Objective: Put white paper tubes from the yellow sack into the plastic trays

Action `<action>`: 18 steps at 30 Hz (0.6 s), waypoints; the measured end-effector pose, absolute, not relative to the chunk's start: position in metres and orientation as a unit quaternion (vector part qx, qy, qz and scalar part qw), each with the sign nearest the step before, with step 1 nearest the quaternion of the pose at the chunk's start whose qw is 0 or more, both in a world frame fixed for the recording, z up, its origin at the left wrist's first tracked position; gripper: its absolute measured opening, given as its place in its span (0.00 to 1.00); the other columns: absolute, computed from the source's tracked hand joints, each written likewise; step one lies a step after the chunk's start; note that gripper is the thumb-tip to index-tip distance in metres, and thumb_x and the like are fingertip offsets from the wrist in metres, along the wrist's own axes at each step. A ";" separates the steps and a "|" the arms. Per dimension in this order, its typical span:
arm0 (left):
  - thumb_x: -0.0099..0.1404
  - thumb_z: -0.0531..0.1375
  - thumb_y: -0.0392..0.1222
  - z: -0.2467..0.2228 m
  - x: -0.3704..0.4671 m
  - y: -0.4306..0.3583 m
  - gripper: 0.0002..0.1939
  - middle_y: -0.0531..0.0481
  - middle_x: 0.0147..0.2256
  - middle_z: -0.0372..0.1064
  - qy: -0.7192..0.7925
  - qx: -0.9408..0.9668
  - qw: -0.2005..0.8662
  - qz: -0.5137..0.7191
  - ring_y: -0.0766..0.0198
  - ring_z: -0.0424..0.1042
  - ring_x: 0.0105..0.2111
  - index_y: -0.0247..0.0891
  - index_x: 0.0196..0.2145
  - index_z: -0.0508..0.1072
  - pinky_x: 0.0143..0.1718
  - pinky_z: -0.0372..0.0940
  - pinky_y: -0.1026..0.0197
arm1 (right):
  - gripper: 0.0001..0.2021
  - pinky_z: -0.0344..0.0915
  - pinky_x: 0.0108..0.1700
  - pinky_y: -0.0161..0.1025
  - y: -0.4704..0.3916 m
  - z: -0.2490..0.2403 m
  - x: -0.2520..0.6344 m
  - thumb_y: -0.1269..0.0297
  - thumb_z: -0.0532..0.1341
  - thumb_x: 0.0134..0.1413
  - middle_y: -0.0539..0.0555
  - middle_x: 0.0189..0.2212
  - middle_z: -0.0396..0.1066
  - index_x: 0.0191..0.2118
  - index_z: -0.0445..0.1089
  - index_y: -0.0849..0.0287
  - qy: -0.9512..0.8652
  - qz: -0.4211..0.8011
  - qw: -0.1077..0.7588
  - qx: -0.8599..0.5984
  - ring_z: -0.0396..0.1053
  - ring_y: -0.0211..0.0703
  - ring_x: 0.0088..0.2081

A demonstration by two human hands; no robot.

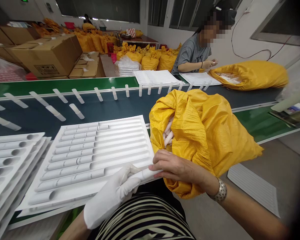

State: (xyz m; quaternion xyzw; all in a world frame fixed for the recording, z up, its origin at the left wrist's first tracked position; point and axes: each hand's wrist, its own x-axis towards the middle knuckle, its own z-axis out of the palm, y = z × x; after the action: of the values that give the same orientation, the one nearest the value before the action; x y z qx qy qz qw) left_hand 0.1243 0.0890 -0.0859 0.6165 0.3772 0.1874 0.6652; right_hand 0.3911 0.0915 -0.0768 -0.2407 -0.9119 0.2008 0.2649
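Observation:
My left hand (110, 195), in a white glove, is closed around one end of a white plastic tube (145, 174). The fingers of my bare right hand (176, 166) grip the other end; a metal bracelet is on that wrist. Both hands are over the near right edge of a white grooved tray (126, 141). Several white tubes (73, 151) lie in the tray's left half, along its grooves. Right beside the tray, an open yellow sack (205, 123) shows more white tubes (168, 135) in its mouth.
Stacked trays (12, 166) stand at left. Beyond runs a dark conveyor belt (107, 111) carrying spaced tubes. Across it, a person (192, 55) works beside flat trays (155, 77) and another yellow sack (260, 75). Cardboard boxes (50, 55) stand far left; a tray (253, 188) lies low at right.

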 end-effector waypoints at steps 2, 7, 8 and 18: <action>0.71 0.61 0.46 -0.086 0.123 0.088 0.17 0.42 0.52 0.71 0.370 0.603 0.681 0.192 0.56 0.74 0.47 0.37 0.55 0.71 0.46 0.73 0.49 | 0.08 0.65 0.46 0.40 0.091 -0.074 0.391 0.66 0.54 0.73 0.57 0.38 0.67 0.48 0.68 0.64 -0.922 0.170 0.261 -0.231 0.62 0.43 0.41; 0.71 0.61 0.45 -0.087 0.125 0.085 0.18 0.42 0.52 0.70 0.347 0.578 0.711 0.198 0.55 0.74 0.47 0.35 0.55 0.70 0.47 0.73 0.48 | 0.08 0.64 0.47 0.40 0.088 -0.073 0.388 0.68 0.54 0.73 0.58 0.38 0.68 0.48 0.69 0.63 -0.928 0.145 0.259 -0.224 0.62 0.43 0.43; 0.71 0.61 0.45 -0.087 0.126 0.085 0.18 0.42 0.52 0.70 0.343 0.576 0.715 0.198 0.55 0.74 0.47 0.35 0.55 0.70 0.47 0.73 0.48 | 0.08 0.64 0.48 0.40 0.088 -0.074 0.387 0.67 0.54 0.73 0.58 0.38 0.68 0.48 0.69 0.63 -0.928 0.152 0.259 -0.220 0.62 0.43 0.43; 0.73 0.58 0.49 -0.087 0.138 0.091 0.14 0.47 0.40 0.73 0.329 0.631 0.682 0.168 0.64 0.73 0.34 0.35 0.46 0.73 0.36 0.72 0.59 | 0.14 0.67 0.47 0.40 0.089 -0.078 0.380 0.59 0.49 0.75 0.59 0.39 0.68 0.46 0.68 0.63 -0.897 0.278 0.243 -0.244 0.65 0.44 0.42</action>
State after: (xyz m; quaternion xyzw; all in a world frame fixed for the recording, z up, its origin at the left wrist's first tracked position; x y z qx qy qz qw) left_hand 0.1382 0.0911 -0.0869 0.6308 0.3295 0.1677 0.6822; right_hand 0.3803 0.0886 -0.0779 -0.2444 -0.8967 0.2778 0.2430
